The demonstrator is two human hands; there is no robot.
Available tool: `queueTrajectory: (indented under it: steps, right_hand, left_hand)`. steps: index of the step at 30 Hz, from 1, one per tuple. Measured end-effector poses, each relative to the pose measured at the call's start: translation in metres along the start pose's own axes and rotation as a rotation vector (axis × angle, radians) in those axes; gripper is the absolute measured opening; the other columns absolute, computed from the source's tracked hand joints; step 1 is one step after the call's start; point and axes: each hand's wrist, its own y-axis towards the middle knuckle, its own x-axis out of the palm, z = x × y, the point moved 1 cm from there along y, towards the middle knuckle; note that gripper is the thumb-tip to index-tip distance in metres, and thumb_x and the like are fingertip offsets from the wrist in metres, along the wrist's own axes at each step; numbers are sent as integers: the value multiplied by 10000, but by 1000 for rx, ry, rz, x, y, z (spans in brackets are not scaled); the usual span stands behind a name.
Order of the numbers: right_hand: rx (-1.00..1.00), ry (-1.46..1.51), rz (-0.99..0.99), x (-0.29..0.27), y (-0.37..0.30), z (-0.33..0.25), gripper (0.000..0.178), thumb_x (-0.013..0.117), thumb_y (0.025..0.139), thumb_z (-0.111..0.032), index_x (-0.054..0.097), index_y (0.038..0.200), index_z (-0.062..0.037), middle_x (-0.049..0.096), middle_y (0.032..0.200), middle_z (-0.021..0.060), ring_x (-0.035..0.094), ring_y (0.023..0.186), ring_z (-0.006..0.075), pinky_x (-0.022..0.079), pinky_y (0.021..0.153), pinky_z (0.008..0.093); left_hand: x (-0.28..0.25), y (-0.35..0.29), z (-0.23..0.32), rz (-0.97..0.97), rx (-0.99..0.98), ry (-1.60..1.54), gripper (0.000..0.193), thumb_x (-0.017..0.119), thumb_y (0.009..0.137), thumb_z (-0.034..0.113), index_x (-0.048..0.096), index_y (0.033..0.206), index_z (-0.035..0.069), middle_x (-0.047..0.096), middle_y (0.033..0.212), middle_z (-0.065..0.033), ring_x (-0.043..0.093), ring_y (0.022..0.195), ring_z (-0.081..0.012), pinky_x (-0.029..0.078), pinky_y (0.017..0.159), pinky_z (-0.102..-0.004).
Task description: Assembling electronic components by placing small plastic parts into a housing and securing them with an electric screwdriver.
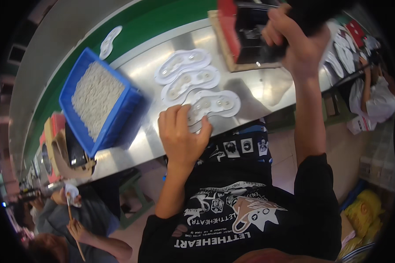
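Several white, insole-shaped pieces with small round discs on them lie side by side on the metal table; the middle one overlaps its neighbours. My left hand rests on the nearest white piece, its fingertips and thumb at the left end, fingers apart. Raised at the upper right, my right hand has its fingers curled. A dark shape covers part of it, and what it grips cannot be made out. Below and beside that hand is a black tray-like thing with a red side.
A blue bin full of pale granules stands at left. Beyond it, another white piece lies on the green belt. At lower left, a person holds a thin stick; another person sits at right near more white pieces.
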Motion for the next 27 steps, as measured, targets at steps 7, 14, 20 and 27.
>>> queueTrajectory:
  steps: [7, 14, 20, 27]
  right_hand:
    - [202, -322, -24, 71, -67, 30, 405, 616, 898, 101, 473, 1277, 88, 543, 699, 49, 493, 497, 107, 443, 488, 291]
    - [259, -346, -150, 91, -69, 58, 353, 680, 869, 100, 550, 1197, 74, 600, 683, 44, 556, 536, 95, 447, 507, 255]
    - [298, -391, -137, 92, -75, 66, 360, 667, 875, 110, 541, 1210, 75, 576, 675, 40, 523, 521, 96, 447, 507, 271]
    - [310, -297, -89, 88, -82, 67, 367, 642, 886, 126, 525, 1227, 55, 550, 699, 41, 498, 520, 98, 447, 501, 288]
  left_hand:
    - [0, -2, -4, -7, 1, -12, 376, 816, 713, 175, 672, 1015, 4, 627, 1002, -129, 575, 890, -327, 471, 793, -432]
    - [-3, -3, -4, -15, -14, -32, 360, 800, 740, 199, 670, 1022, 16, 617, 992, -116, 564, 893, -317, 456, 787, -424]
    - [-5, -3, -6, -12, -17, -55, 355, 796, 739, 198, 669, 1017, 17, 608, 982, -108, 560, 892, -312, 444, 782, -425]
    - [-2, -3, -7, 15, 0, -74, 355, 796, 735, 193, 668, 1007, 4, 601, 966, -109, 555, 874, -312, 437, 768, -425]
